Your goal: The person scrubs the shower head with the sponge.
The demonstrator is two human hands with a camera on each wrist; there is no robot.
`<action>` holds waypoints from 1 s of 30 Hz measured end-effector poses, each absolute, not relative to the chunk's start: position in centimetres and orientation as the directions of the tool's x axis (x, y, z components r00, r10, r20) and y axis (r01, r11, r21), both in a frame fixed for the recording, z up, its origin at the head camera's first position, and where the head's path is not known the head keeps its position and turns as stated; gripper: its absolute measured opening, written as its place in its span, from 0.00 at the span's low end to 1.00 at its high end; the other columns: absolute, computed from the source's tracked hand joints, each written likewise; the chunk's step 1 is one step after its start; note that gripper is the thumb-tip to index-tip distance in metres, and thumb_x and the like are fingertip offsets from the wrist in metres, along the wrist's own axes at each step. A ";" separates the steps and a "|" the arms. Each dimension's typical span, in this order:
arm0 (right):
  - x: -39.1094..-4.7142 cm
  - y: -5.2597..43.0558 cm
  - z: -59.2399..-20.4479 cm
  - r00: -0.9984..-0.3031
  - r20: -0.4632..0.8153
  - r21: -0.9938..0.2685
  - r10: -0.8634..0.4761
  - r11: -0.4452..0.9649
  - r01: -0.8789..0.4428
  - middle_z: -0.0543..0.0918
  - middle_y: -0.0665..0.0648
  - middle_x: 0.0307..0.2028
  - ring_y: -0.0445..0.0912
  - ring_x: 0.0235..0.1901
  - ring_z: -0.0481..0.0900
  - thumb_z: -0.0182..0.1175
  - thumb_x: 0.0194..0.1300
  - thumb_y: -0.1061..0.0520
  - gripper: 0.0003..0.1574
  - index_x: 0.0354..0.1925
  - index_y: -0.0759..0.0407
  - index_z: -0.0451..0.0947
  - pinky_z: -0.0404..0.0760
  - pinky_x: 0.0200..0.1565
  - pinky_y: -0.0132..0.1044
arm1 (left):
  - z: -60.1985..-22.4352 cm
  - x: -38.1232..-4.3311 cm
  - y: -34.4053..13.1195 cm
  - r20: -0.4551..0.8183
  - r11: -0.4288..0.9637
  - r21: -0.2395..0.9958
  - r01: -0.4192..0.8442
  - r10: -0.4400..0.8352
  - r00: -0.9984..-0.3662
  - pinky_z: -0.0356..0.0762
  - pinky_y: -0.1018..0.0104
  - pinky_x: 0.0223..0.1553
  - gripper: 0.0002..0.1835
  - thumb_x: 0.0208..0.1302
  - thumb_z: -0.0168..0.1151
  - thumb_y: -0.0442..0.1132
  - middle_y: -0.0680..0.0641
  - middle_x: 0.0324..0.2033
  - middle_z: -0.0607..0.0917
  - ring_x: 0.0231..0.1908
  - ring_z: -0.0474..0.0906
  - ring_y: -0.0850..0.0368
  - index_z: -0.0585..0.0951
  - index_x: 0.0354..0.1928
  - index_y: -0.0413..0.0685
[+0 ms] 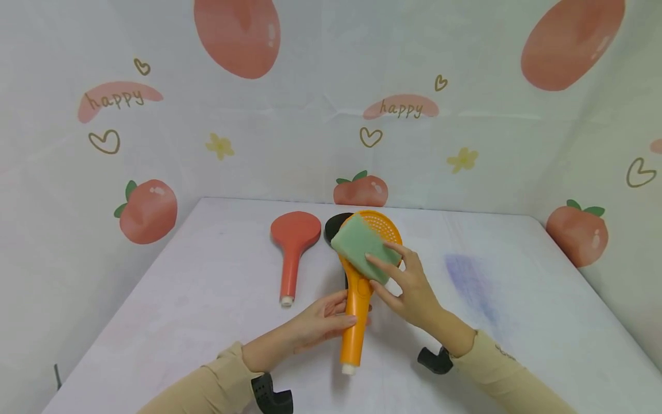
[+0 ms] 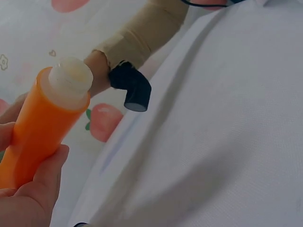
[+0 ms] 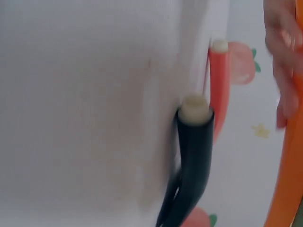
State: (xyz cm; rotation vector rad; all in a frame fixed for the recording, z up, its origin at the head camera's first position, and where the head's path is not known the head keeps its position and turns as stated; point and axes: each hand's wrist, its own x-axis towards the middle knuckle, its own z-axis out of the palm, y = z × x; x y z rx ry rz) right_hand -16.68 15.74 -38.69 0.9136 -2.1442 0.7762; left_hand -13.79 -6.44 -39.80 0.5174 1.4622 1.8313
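Observation:
My left hand [image 1: 323, 322] grips the handle of an orange skimmer ladle [image 1: 357, 310], whose round perforated head points away from me. In the left wrist view the fingers and thumb curl round the orange handle [image 2: 40, 127], near its whitish end cap [image 2: 71, 76]. My right hand [image 1: 414, 287] holds a light green sponge [image 1: 366, 247] between thumb and fingers, against the front of the skimmer where head meets handle. The sponge covers part of the perforated head. In the right wrist view the right hand itself is out of sight.
A red ladle-like utensil [image 1: 295, 247] lies on the white-covered table [image 1: 181, 299], left of the skimmer. Behind the skimmer lies a black utensil [image 1: 336, 223], mostly hidden; its handle [image 3: 195, 146] shows in the right wrist view. A printed cloth wall [image 1: 289, 144] stands at the back.

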 end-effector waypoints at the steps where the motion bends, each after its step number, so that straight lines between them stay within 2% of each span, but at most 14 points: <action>1: -17.0 16.0 -38.7 -0.534 0.763 -0.255 -0.364 0.589 -0.766 0.67 0.69 0.57 0.60 0.54 0.65 0.47 0.67 0.38 0.27 0.52 0.52 0.77 0.67 0.49 0.50 | -39.8 -13.8 -6.5 -0.135 -0.088 0.951 -0.297 0.743 -0.655 0.74 0.64 0.58 0.35 0.67 0.55 0.42 0.32 0.66 0.63 0.58 0.74 0.52 0.53 0.70 0.41; 5: -18.2 16.8 -39.1 -0.550 0.788 -0.292 -0.276 0.619 -0.729 0.66 0.71 0.58 0.64 0.51 0.65 0.48 0.67 0.39 0.28 0.52 0.55 0.77 0.65 0.45 0.55 | -39.5 -13.8 -6.5 -0.161 -0.080 0.943 -0.323 0.740 -0.653 0.74 0.65 0.58 0.33 0.67 0.54 0.42 0.33 0.66 0.64 0.56 0.76 0.56 0.55 0.70 0.42; 8: -18.5 16.8 -39.3 -0.549 0.800 -0.309 -0.241 0.619 -0.722 0.66 0.72 0.58 0.65 0.50 0.65 0.50 0.67 0.40 0.27 0.52 0.57 0.77 0.64 0.43 0.54 | -39.6 -13.7 -6.5 -0.166 -0.079 0.941 -0.330 0.743 -0.649 0.74 0.65 0.58 0.33 0.67 0.54 0.42 0.33 0.66 0.63 0.56 0.76 0.57 0.54 0.70 0.42; 14: -17.6 15.8 -38.8 -0.537 0.765 -0.269 -0.354 0.583 -0.767 0.66 0.70 0.58 0.61 0.53 0.64 0.49 0.67 0.39 0.27 0.54 0.52 0.76 0.67 0.46 0.48 | -39.7 -13.7 -6.3 -0.142 -0.097 0.941 -0.324 0.756 -0.639 0.74 0.66 0.57 0.34 0.67 0.54 0.40 0.32 0.67 0.61 0.57 0.75 0.57 0.53 0.71 0.42; 17: -17.5 15.7 -38.6 -0.512 0.764 -0.236 -0.392 0.570 -0.787 0.66 0.69 0.57 0.60 0.54 0.64 0.48 0.67 0.39 0.26 0.55 0.51 0.76 0.67 0.49 0.49 | -39.8 -13.7 -6.3 -0.131 -0.107 0.940 -0.324 0.763 -0.633 0.74 0.67 0.57 0.34 0.67 0.54 0.40 0.32 0.67 0.61 0.57 0.75 0.58 0.53 0.71 0.42; 21: -17.9 16.0 -38.5 -0.505 0.786 -0.229 -0.356 0.591 -0.773 0.66 0.70 0.57 0.62 0.53 0.65 0.48 0.67 0.39 0.27 0.53 0.54 0.76 0.65 0.49 0.53 | -39.8 -13.7 -6.4 -0.134 -0.103 0.940 -0.324 0.764 -0.631 0.73 0.66 0.58 0.34 0.68 0.53 0.40 0.32 0.67 0.60 0.59 0.74 0.56 0.52 0.71 0.43; 26: -18.5 16.5 -38.7 -0.530 0.803 -0.269 -0.273 0.628 -0.730 0.66 0.73 0.57 0.65 0.52 0.64 0.47 0.67 0.38 0.30 0.53 0.57 0.77 0.64 0.46 0.56 | -39.9 -13.8 -6.5 -0.144 -0.100 0.938 -0.331 0.758 -0.636 0.73 0.65 0.59 0.34 0.67 0.54 0.41 0.33 0.67 0.61 0.59 0.73 0.55 0.52 0.71 0.44; 30: -17.9 16.4 -38.9 -0.551 0.780 -0.281 -0.295 0.622 -0.731 0.65 0.71 0.58 0.64 0.53 0.64 0.47 0.67 0.37 0.30 0.53 0.55 0.76 0.65 0.47 0.55 | -40.0 -13.8 -6.5 -0.133 -0.111 0.938 -0.328 0.760 -0.637 0.73 0.65 0.59 0.35 0.67 0.54 0.42 0.32 0.67 0.61 0.60 0.73 0.54 0.52 0.71 0.43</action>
